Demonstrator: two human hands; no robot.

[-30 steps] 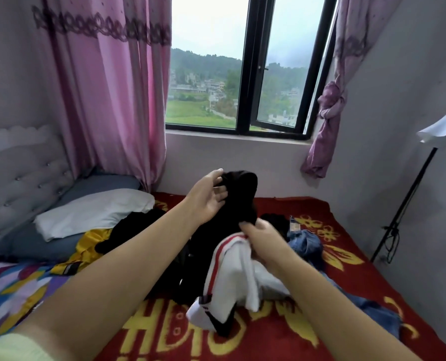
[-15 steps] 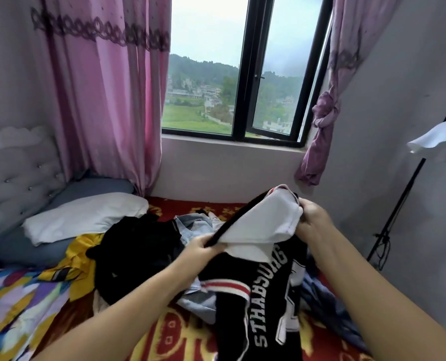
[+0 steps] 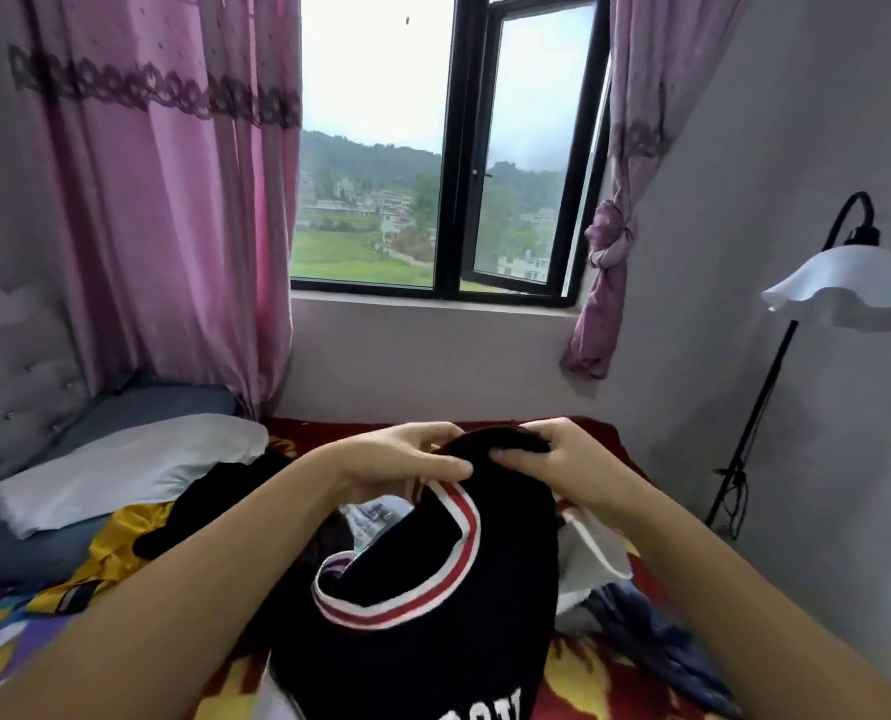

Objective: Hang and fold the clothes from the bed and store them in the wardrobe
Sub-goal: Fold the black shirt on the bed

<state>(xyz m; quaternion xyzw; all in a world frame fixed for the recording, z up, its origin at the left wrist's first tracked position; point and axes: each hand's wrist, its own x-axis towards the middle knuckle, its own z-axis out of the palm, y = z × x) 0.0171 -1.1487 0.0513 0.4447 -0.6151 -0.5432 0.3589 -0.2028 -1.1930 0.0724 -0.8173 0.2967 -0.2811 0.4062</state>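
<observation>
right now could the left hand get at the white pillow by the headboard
Probably yes, but not freely: the left hand grips the black jersey with red and white striped trim together with the right hand. The white pillow lies uncovered on that side, with nothing between.

Grey walls (image 3: 776, 163); a black-framed window (image 3: 453, 163) stands ajar between pink curtains (image 3: 162, 200). A white-shaded floor lamp (image 3: 843, 293) stands right, a tufted headboard (image 3: 12, 376) left.

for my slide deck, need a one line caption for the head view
Both hands, left and right, grip a black jersey above the bed.
</observation>
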